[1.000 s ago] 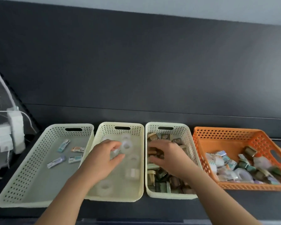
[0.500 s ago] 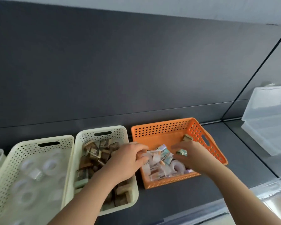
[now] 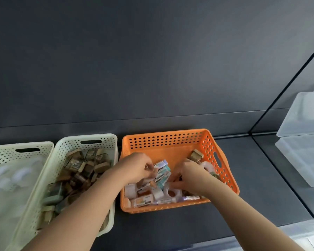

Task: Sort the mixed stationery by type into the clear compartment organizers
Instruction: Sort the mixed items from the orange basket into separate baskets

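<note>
Stationery (image 3: 153, 193) lies in a mixed heap of small boxes, tape rolls and packets inside an orange basket (image 3: 168, 142) on a dark worktop (image 3: 257, 178). Both hands reach into that basket from the near side.

The left hand (image 3: 136, 167) is curled, its fingertips against a small teal-and-white box (image 3: 161, 172) at the top of the heap. Whether it actually grips the box cannot be told. The right hand (image 3: 192, 176) is also curled, with its fingers pointing down into the pile beside a clear tape roll (image 3: 208, 166). Its fingertips are hidden among the items, so any hold is unclear.

Just left of the orange basket stands a cream basket (image 3: 88, 137) full of brown and green blocks (image 3: 83, 169), with the left forearm passing above it. A second cream basket (image 3: 20, 144) at the left edge holds blurred clear rolls (image 3: 16, 178). Frosted bins (image 3: 304, 142) stand far right.
</note>
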`<state>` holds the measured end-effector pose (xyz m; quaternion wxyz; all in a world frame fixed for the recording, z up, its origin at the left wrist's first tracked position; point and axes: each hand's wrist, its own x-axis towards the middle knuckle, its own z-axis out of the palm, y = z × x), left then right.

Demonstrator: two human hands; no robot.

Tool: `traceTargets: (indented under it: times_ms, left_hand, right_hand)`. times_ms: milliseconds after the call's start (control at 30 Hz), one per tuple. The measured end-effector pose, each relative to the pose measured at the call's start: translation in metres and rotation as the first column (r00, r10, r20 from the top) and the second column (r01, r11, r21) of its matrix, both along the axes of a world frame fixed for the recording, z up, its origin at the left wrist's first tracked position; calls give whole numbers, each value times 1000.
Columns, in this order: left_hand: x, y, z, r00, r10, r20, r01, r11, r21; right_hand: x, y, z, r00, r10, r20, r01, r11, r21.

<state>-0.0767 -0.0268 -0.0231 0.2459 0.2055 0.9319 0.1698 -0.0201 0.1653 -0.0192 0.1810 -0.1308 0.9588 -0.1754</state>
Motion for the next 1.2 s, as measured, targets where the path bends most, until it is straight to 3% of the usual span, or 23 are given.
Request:
traceTargets:
  times_ms: [167,367,633,767,967,1200]
  left_hand:
    - [-1,1,1,995,87,40,-90,992,83]
    - [10,-23,21,965,261,28,-251,888,384]
    - [47,-95,44,868,483,115,-418,586,694]
    - [67,-147,54,797,593,112,-456,471,755]
    - [92,-254,55,722,690,44,-514,492,703]
    - [99,-357,26,722,692,-5,-609,638,471]
  right_hand:
    - [-8,8,-9,998,-47,-45,42,994,-101]
    - [-14,7,-1,980,-171,-100,141,956,-256]
    - [-30,-55,35,966,-203,-163,105,876,-471]
    - [-28,-111,54,971,-152,-187,25,836,-548]
    - [-25,-212,54,979,-128,-157,1,778,-628]
    - [-24,-317,27,978,0,-209,-91,899,-428]
